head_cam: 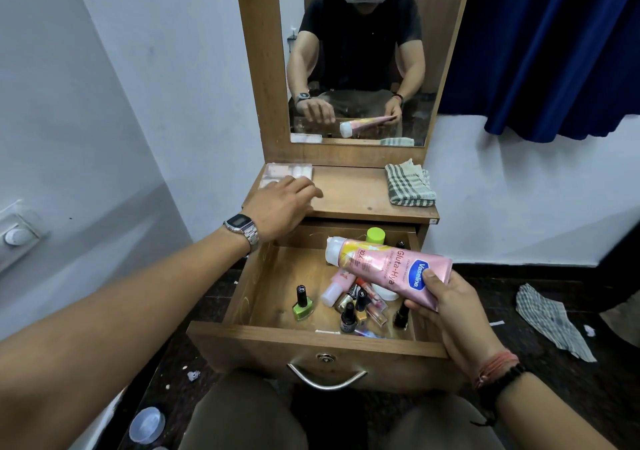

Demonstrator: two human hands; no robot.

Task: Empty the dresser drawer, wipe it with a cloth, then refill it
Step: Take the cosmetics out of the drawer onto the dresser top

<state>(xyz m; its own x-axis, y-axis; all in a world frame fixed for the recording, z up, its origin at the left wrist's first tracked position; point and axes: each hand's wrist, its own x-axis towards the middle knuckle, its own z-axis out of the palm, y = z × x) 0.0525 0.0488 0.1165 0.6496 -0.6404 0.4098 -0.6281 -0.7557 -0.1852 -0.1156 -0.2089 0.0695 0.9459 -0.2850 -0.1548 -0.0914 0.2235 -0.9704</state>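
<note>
Pink lotion tube (pixel 388 269) sits in your right hand (pixel 446 307) at centre right of the frame, fingers curled round its flat end, its cap pointing left above the open drawer (pixel 311 340). Your left hand (pixel 284 204) reaches to the upper centre, fingers relaxed and holding nothing, hovering at a pale palette (pixel 287 171) on the dresser top (pixel 349 190). You look to be in the emptying step, early on: a green nail polish (pixel 303 304), a cluster of small bottles (pixel 360 306) and a lime-capped bottle (pixel 375 235) are in the drawer. Next, I judge, set the tube on the dresser top, clear of the folded checked cloth (pixel 410 183) at its right.
</note>
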